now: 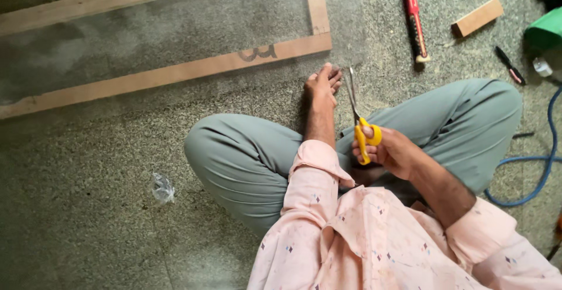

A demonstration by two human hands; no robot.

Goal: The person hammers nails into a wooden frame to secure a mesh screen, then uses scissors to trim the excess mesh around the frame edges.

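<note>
The person sits cross-legged on the speckled floor (88, 220), the right hand (391, 149) with its grip closed through the yellow handles of a pair of scissors (358, 120) whose blades point away toward the wooden frame (175, 73) lying at the far left. The left hand (322, 85) rests flat, its grip released, fingers touching the floor just beside the blade tips. A red-handled tool (413, 18), a wood block (477, 17) and a blue hose (547, 167) lie to the right.
</note>
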